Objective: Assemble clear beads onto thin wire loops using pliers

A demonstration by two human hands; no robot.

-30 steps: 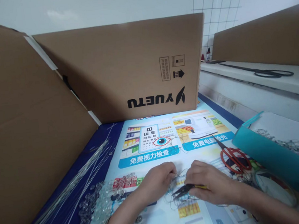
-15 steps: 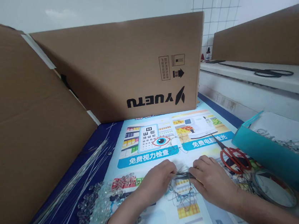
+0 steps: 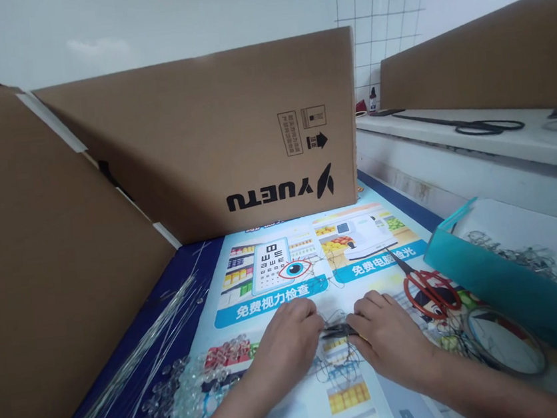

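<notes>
My left hand (image 3: 288,343) and my right hand (image 3: 390,337) meet low in the middle of the head view, over a printed eye-chart poster (image 3: 286,272). My right hand grips small dark pliers (image 3: 339,330) whose jaws point left toward my left fingertips. My left hand pinches a bit of thin dark wire (image 3: 336,357) at the pliers' tip. More of that wire lies in a loose tangle under and between both hands.
Red-handled scissors (image 3: 425,286) lie right of my right hand. A teal box (image 3: 493,282) with metal pieces stands at the right, a wire coil (image 3: 505,343) before it. Clear beads (image 3: 188,390) and long thin rods (image 3: 138,349) lie left. Cardboard panels (image 3: 210,143) wall the back and left.
The pliers swung up from below my right hand to meet my left fingertips. Both hands closed together, and the view shifted slightly left and down.
</notes>
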